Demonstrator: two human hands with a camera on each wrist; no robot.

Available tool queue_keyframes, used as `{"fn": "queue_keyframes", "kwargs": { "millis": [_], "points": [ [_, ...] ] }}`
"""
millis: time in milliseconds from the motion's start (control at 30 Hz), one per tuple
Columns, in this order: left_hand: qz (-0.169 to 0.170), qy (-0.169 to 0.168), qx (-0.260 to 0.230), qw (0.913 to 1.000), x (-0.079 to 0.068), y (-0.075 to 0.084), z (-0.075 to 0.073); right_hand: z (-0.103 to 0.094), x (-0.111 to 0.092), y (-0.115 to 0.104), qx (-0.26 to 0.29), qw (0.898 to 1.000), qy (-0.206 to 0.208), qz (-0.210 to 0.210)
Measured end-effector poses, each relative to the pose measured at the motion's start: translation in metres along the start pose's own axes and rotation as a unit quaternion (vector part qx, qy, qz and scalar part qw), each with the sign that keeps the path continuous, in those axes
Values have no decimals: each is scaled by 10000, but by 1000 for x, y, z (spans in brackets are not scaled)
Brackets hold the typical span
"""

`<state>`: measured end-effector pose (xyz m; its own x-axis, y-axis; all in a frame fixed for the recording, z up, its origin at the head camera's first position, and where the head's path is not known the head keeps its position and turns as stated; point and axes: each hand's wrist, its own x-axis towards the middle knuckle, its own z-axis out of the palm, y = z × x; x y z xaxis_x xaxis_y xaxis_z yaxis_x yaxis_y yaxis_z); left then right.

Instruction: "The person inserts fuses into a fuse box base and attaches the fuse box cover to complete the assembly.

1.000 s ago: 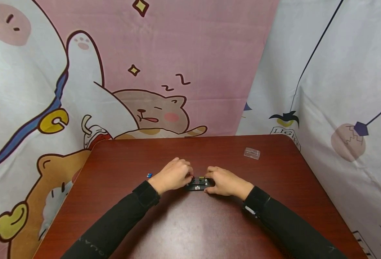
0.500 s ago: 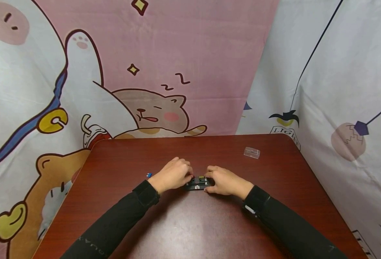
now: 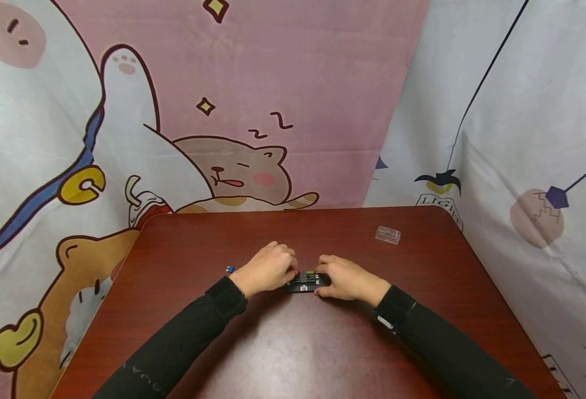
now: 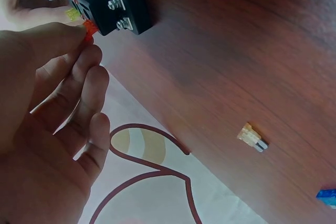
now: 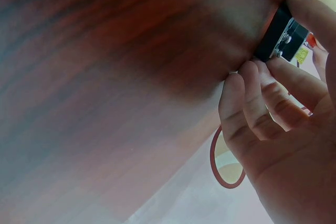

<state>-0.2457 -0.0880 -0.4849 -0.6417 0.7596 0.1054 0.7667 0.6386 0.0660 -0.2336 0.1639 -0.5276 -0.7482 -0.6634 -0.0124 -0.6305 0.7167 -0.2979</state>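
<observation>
A black fuse box (image 3: pixel 304 282) with metal screw terminals lies on the table between both hands. My left hand (image 3: pixel 268 267) pinches a red blade fuse (image 4: pixel 90 28) between thumb and index finger, at the face of the box; how deep it sits cannot be seen. Beside it a yellow blade fuse (image 5: pixel 301 55) stands in the box. My right hand (image 3: pixel 349 280) grips the box's right end, thumb on the near side and fingers on the far side. An amber blade fuse (image 4: pixel 252 137) lies loose on the table, left of the box.
A blue blade fuse (image 4: pixel 327 196) lies on the table beyond the amber one. Toward the back right sits a clear plastic cover (image 3: pixel 387 235). The brown wooden table (image 3: pixel 293 343) ends at a printed cloth backdrop (image 3: pixel 323 111).
</observation>
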Motion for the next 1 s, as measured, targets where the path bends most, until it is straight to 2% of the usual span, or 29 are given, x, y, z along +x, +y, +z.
{"fn": "queue_keyframes", "kwargs": {
  "millis": [300,1000],
  "points": [
    [55,-131,122,9998,1,4,-4,0,1,-1,-20,10000,-4,2],
    [35,-102,192,9998,3,6,0,-3,0,-4,70,9999,39,-107]
  ]
}}
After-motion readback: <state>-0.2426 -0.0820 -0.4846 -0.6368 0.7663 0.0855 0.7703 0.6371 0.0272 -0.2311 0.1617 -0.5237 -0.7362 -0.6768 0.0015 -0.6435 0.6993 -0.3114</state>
